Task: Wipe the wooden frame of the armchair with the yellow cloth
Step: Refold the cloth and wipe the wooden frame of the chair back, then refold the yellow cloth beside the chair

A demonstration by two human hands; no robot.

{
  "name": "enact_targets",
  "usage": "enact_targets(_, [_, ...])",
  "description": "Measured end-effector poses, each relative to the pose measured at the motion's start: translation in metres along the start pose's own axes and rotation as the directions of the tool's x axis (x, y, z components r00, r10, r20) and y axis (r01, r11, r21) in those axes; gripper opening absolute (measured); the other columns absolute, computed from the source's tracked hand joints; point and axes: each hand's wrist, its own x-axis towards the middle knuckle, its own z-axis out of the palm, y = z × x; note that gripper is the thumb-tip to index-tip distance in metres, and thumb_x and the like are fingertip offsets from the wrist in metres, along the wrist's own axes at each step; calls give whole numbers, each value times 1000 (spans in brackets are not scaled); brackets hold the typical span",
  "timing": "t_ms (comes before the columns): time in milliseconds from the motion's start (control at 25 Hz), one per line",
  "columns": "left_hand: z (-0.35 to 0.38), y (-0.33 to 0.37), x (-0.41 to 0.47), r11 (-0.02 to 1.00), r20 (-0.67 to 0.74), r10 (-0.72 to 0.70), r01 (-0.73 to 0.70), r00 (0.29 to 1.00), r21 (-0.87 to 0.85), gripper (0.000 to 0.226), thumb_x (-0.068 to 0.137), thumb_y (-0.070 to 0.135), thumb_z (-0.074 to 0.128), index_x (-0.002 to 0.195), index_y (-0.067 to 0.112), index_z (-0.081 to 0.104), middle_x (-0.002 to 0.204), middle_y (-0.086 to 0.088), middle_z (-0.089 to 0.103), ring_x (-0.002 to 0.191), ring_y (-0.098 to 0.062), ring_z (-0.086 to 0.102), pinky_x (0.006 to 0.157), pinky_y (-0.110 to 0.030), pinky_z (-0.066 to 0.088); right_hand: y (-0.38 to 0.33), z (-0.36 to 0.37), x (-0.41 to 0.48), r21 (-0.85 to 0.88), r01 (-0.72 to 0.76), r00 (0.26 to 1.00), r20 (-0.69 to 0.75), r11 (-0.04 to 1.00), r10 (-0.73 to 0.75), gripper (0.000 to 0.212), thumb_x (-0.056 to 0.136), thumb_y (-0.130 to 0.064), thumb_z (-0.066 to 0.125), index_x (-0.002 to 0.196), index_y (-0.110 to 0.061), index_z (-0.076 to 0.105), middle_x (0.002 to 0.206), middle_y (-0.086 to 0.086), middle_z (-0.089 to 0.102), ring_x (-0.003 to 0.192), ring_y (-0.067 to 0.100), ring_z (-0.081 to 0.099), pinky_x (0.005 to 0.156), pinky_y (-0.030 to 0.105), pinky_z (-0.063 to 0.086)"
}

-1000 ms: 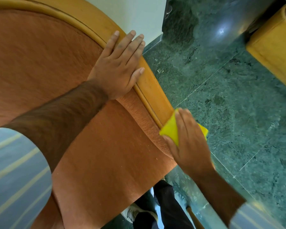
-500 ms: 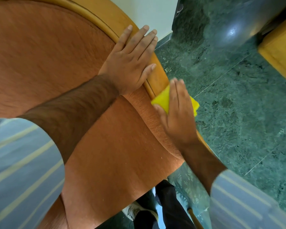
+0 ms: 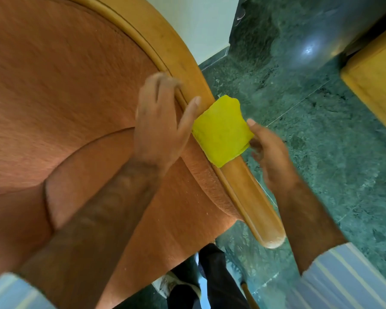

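Green marble floor (image 3: 299, 108) is lying below; your right hand (image 3: 270, 152) is pinching the folded yellow cloth (image 3: 221, 130) draped on the curved wooden armrest frame (image 3: 250, 197), left hand (image 3: 161, 121) spread flat beside. That edge-only pinch is risking a slip.

The single head view looks steeply down from above and close in on the armchair's wooden frame (image 3: 243, 181), which runs diagonally through the middle. Both forearms enter from the lower edge, and green floor (image 3: 321, 130) fills the right side.
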Motion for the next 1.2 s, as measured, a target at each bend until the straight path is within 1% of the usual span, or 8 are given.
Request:
enact_targets(40, [1,9,-14,978,35,-183,186,982,-94,43,97,45,69,118,8,65,118,-10,66,109,-22,63,93,-34,53,2,-4,1,91,-115,993,51,989,111,43,89,-49,73,122,-20,73,127,0,75,121,18,67,113,42,48])
enact_targets(120, [9,21,-27,826,172,-497,524,851,-207,46,88,53,79,109,13,69,100,0,72,90,-14,69,79,-31,58,3,-1,1,136,-131,989,88,982,120,19,93,-30,74,106,-16,77,106,-1,82,107,20,74,92,35,57])
enact_targets(200, [14,20,-30,638,276,-649,705,709,-309,42,85,49,83,102,12,74,91,1,77,84,-12,73,78,-33,62,-3,6,-4,210,-64,995,86,975,47,9,93,-21,74,101,-17,75,98,-4,83,95,14,76,78,27,59])
enact_targets(280, [12,17,-30,456,374,-682,765,628,-454,37,90,38,82,103,5,76,99,-10,80,93,-22,77,89,-45,65,-17,9,-10,279,16,997,73,960,-38,12,91,-17,75,103,-17,74,102,-1,81,92,12,77,72,25,62])
enact_targets(480, [-42,-4,-54,191,436,-655,693,617,-696,18,101,21,70,104,3,65,108,-15,79,100,-27,79,92,-42,66,-52,56,-47,298,101,962,216,949,-170,34,75,-15,82,108,-15,70,106,2,81,101,17,78,79,30,64])
enact_targets(640, [-106,-39,-102,191,292,-709,573,643,-797,11,103,15,66,95,10,60,88,-1,79,88,-22,80,82,-35,67,-52,131,-77,230,-6,907,410,973,-91,50,71,-13,80,119,-8,67,111,5,80,96,16,78,77,29,66])
enact_targets(800, [-167,-78,-166,216,104,-817,469,567,-857,16,102,10,66,87,14,60,74,4,78,75,-11,77,71,-30,65,-31,209,-114,-29,-132,732,671,991,118,48,76,-15,76,123,-3,71,124,12,77,102,18,77,95,32,61])
enact_targets(1200, [-263,-81,-360,154,-150,-988,300,37,-941,14,95,13,76,89,13,63,73,-4,79,69,-15,79,59,-27,64,53,337,-247,-448,106,442,821,888,362,45,70,-18,85,112,-4,76,104,8,84,96,16,80,79,23,65])
